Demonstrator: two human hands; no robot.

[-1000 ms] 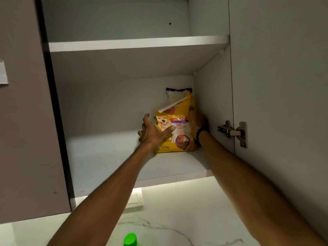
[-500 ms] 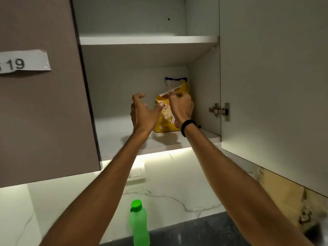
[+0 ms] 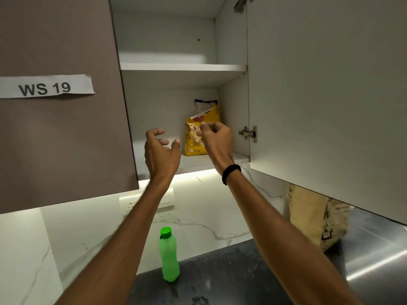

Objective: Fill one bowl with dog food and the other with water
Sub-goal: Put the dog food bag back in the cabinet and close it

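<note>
Dog food bag (image 3: 193, 139) stands upright deep in the lower shelf's (image 3: 191, 164) right corner, hence both my arms reaching up: left grip (image 3: 161, 150) spread and empty beside it, right grip (image 3: 217, 139) curled across its front, can't tell if it's pinching it.

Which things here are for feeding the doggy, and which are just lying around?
For the job: yellow dog food bag on the lower cupboard shelf; green bottle on the counter, maybe for the water.
Just lying about: brown paper bag, WS 19 label, wall switch.
</note>
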